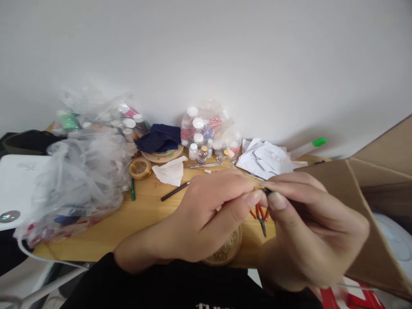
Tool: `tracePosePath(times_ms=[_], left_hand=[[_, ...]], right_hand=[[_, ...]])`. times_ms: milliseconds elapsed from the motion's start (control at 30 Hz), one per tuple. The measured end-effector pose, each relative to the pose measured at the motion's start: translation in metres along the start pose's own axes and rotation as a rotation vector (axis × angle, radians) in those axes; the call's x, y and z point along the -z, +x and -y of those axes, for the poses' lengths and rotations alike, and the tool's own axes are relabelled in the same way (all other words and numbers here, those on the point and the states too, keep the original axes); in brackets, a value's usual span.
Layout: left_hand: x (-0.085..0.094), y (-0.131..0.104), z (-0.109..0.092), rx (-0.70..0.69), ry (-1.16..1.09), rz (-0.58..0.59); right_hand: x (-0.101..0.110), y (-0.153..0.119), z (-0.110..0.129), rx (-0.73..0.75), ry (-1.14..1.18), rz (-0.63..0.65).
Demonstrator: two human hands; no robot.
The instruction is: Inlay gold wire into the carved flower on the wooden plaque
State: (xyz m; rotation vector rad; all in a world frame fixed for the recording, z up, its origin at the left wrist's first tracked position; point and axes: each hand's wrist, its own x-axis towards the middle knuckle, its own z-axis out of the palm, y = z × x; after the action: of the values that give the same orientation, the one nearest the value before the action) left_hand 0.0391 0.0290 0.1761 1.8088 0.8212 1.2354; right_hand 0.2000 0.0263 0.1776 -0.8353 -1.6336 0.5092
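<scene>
The pale wooden counter [151, 214] looks smooth with a dull sheen. At its nine o'clock side, crumpled clear plastic bags [80, 180] shine glossy. Toward twelve o'clock lie a matt dark blue cloth [159, 138], a soft white tissue [170, 171] and small clear bottles with white plastic caps [193, 151]. At one o'clock sits creased white printed paper [267, 161]. Matt brown cardboard [370, 206] stands at three o'clock.

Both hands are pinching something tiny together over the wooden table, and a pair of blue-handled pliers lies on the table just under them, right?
Nearly. In the head view the left hand and right hand do pinch something tiny together over the wooden table, but the pliers lying under them have red handles, not blue.
</scene>
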Motion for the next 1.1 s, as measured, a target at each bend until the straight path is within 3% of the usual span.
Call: tracePosePath(times_ms=[267, 1100], left_hand=[[0.0005, 0.001, 0.0008, 0.062, -0.101, 0.044], [0.002, 0.0038, -0.0003, 0.126, -0.099, 0.072]], right_hand=[[0.0023, 0.0019, -0.0008, 0.024, -0.023, 0.023], [0.0014, 0.0001, -0.0001, 0.01, -0.093, -0.008]])
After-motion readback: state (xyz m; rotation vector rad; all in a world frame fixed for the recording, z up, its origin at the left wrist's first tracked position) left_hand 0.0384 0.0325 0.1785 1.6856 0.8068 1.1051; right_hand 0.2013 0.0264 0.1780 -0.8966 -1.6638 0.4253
